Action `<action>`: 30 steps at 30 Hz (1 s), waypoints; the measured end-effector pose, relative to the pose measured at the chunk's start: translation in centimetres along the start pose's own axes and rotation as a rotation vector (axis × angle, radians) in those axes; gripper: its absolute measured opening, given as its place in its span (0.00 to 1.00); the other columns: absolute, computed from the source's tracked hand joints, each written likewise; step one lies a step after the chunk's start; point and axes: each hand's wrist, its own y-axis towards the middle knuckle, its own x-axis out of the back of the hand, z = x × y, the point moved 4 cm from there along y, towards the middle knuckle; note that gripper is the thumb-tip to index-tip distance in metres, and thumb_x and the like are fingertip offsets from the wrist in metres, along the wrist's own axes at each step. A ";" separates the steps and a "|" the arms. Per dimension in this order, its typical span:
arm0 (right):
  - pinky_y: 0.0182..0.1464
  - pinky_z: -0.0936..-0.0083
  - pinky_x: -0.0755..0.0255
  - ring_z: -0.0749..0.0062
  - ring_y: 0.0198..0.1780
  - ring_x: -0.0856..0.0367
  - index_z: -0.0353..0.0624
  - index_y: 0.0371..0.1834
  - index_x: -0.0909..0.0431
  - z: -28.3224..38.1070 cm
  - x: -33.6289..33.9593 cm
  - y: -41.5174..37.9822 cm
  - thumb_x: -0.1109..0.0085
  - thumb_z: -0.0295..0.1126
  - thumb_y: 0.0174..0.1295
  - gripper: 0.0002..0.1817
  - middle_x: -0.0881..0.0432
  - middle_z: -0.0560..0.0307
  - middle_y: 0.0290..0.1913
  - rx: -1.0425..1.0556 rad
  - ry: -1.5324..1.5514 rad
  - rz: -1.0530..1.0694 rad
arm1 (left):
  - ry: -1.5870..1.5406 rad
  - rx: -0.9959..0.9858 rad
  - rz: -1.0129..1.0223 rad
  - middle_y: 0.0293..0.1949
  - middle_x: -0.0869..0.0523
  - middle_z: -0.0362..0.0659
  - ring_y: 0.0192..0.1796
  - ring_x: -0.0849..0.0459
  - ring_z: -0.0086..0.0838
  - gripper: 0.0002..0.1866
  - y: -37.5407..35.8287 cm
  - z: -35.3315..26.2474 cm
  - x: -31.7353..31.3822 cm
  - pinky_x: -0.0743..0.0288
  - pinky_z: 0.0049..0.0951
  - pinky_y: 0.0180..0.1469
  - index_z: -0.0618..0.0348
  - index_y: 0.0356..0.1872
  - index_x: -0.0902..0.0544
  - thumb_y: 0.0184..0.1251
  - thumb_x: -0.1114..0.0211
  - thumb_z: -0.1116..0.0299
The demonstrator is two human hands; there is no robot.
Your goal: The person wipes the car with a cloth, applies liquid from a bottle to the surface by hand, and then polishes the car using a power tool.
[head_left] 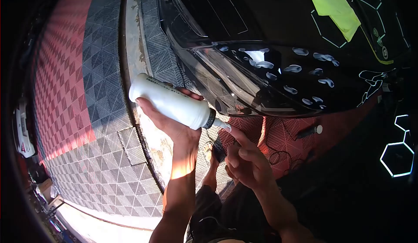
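Observation:
My left hand (167, 121) is wrapped round a white squeeze bottle (170, 101), which lies tilted with its black collar and nozzle (221, 124) pointing down to the right. Dark lettering runs along the bottle's upper side. My right hand (250, 160) has its index finger stretched out to the nozzle tip, with a whitish dab at the fingertip; the other fingers are loosely curled and hold nothing. Just beyond both hands, the glossy black car panel (278, 99) carries several whitish smears (292, 68) beside the headlight (226, 75).
A yellow-green cloth (333, 8) lies on the black bodywork. On the red floor tiles (278, 134) are a dark tool with a pale round end (310, 132) and a looping cable (278, 156). Grey and red tiles (104, 103) stretch left, where a white car (25, 129) stands.

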 end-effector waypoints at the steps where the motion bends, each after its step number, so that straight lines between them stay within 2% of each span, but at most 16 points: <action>1: 0.23 0.77 0.29 0.76 0.24 0.26 0.45 0.77 0.53 -0.2 -0.3 0.0 0.54 0.34 0.69 0.34 0.27 0.57 0.29 -0.001 0.023 -0.015 | 0.013 0.002 0.005 0.25 0.19 0.47 0.25 0.18 0.36 0.37 0.1 -0.1 0.2 0.20 0.36 0.30 0.56 0.41 0.28 0.63 0.55 0.26; 5: 0.24 0.77 0.29 0.76 0.23 0.28 0.45 0.77 0.53 -0.7 -0.7 0.3 0.54 0.35 0.69 0.34 0.27 0.58 0.30 -0.020 -0.009 0.007 | 0.002 0.000 0.019 0.25 0.19 0.47 0.25 0.18 0.36 0.37 0.3 -0.4 1.0 0.20 0.35 0.30 0.56 0.41 0.28 0.63 0.54 0.26; 7: 0.28 0.77 0.27 0.75 0.24 0.24 0.44 0.77 0.51 -1.1 -1.2 0.4 0.50 0.33 0.69 0.34 0.24 0.54 0.31 -0.007 0.175 0.045 | -0.006 0.000 0.005 0.25 0.19 0.48 0.25 0.18 0.36 0.37 0.6 -0.5 1.6 0.20 0.36 0.30 0.56 0.41 0.28 0.63 0.54 0.26; 11: 0.28 0.77 0.30 0.75 0.24 0.25 0.47 0.77 0.51 -1.2 -0.4 0.6 0.51 0.35 0.69 0.34 0.24 0.56 0.31 0.005 0.267 0.038 | 0.000 -0.026 -0.111 0.27 0.19 0.48 0.27 0.17 0.38 0.37 1.3 -0.6 2.9 0.18 0.37 0.31 0.57 0.42 0.28 0.62 0.51 0.27; 12: 0.26 0.78 0.29 0.77 0.23 0.25 0.46 0.77 0.50 0.3 0.3 1.2 0.51 0.33 0.68 0.34 0.24 0.57 0.31 0.112 0.118 0.012 | 0.027 -0.036 -0.197 0.29 0.19 0.48 0.30 0.16 0.37 0.37 1.2 -0.7 3.5 0.17 0.36 0.33 0.57 0.42 0.28 0.62 0.51 0.27; 14: 0.23 0.79 0.29 0.78 0.20 0.26 0.45 0.77 0.54 5.6 2.6 3.1 0.48 0.32 0.66 0.38 0.22 0.58 0.30 0.316 -0.326 -0.245 | 0.026 -0.013 -0.255 0.29 0.20 0.48 0.29 0.17 0.39 0.37 1.6 -1.0 6.3 0.19 0.38 0.33 0.56 0.43 0.29 0.62 0.52 0.26; 16: 0.23 0.80 0.26 0.78 0.18 0.25 0.43 0.78 0.59 11.6 5.5 5.4 0.46 0.31 0.64 0.43 0.20 0.56 0.27 0.458 -1.043 -0.554 | -0.039 0.056 -0.241 0.30 0.20 0.48 0.29 0.18 0.38 0.39 0.6 -1.1 9.2 0.19 0.38 0.33 0.58 0.41 0.28 0.60 0.52 0.25; 18: 0.27 0.73 0.22 0.68 0.19 0.20 0.41 0.78 0.66 15.2 6.0 7.9 0.45 0.30 0.60 0.48 0.18 0.50 0.23 0.463 -1.425 -0.759 | -0.131 0.130 -0.095 0.29 0.18 0.45 0.32 0.16 0.36 0.38 -0.8 -1.2 13.3 0.17 0.37 0.38 0.58 0.39 0.24 0.61 0.50 0.26; 19: 0.27 0.73 0.22 0.68 0.19 0.20 0.41 0.78 0.66 15.6 6.7 9.3 0.45 0.30 0.60 0.48 0.18 0.50 0.23 0.455 -1.421 -0.745 | -0.073 0.155 -0.103 0.29 0.18 0.45 0.31 0.16 0.36 0.38 -1.5 -1.1 16.2 0.17 0.37 0.38 0.58 0.39 0.24 0.60 0.49 0.26; 20: 0.26 0.70 0.22 0.62 0.18 0.20 0.44 0.78 0.66 15.5 7.6 10.7 0.47 0.28 0.58 0.48 0.18 0.48 0.23 0.360 -1.755 -0.743 | -0.014 0.184 -0.109 0.29 0.18 0.44 0.31 0.16 0.36 0.38 -2.5 -1.1 18.5 0.17 0.37 0.37 0.58 0.39 0.24 0.59 0.48 0.26; 21: 0.26 0.67 0.22 0.56 0.18 0.20 0.47 0.78 0.66 14.9 8.8 11.9 0.49 0.26 0.57 0.48 0.18 0.45 0.23 0.254 -2.084 -0.728 | -0.061 0.214 -0.200 0.29 0.17 0.45 0.31 0.16 0.37 0.38 -4.0 -1.1 20.1 0.18 0.37 0.36 0.57 0.40 0.23 0.59 0.47 0.26; 22: 0.35 0.60 0.19 0.44 0.23 0.18 0.46 0.78 0.71 13.7 9.7 13.5 0.48 0.29 0.54 0.51 0.18 0.36 0.26 0.301 -2.219 -0.622 | -0.111 0.242 -0.288 0.29 0.17 0.45 0.31 0.16 0.37 0.38 -5.3 -0.7 20.9 0.18 0.38 0.35 0.57 0.41 0.22 0.58 0.46 0.26; 24: 0.39 0.58 0.19 0.42 0.26 0.17 0.47 0.78 0.73 11.7 6.1 15.0 0.46 0.32 0.55 0.52 0.17 0.36 0.27 0.125 -2.173 -0.621 | -0.079 0.285 -0.557 0.24 0.20 0.43 0.25 0.20 0.34 0.38 -7.8 -1.0 20.6 0.22 0.35 0.31 0.56 0.35 0.24 0.59 0.50 0.24; 26: 0.42 0.57 0.19 0.42 0.29 0.17 0.43 0.77 0.74 10.3 6.8 17.4 0.45 0.33 0.55 0.53 0.17 0.37 0.27 0.141 -2.270 -0.626 | -0.051 0.357 -0.355 0.23 0.21 0.42 0.25 0.20 0.32 0.36 -9.5 -0.5 23.1 0.22 0.35 0.30 0.54 0.32 0.24 0.58 0.49 0.25; 29: 0.41 0.57 0.19 0.42 0.29 0.16 0.36 0.76 0.75 8.3 7.0 20.0 0.44 0.35 0.56 0.54 0.16 0.38 0.27 -0.005 -2.447 -0.460 | -0.051 0.385 -0.313 0.24 0.20 0.42 0.26 0.19 0.33 0.37 -10.3 0.6 26.9 0.22 0.35 0.30 0.55 0.35 0.23 0.58 0.48 0.25; 30: 0.41 0.57 0.19 0.42 0.29 0.16 0.36 0.76 0.75 8.0 7.1 19.8 0.44 0.35 0.56 0.54 0.16 0.38 0.27 -0.013 -2.448 -0.463 | -0.050 0.402 -0.303 0.25 0.19 0.43 0.27 0.18 0.34 0.37 -11.0 0.9 28.2 0.21 0.35 0.30 0.55 0.36 0.23 0.57 0.47 0.25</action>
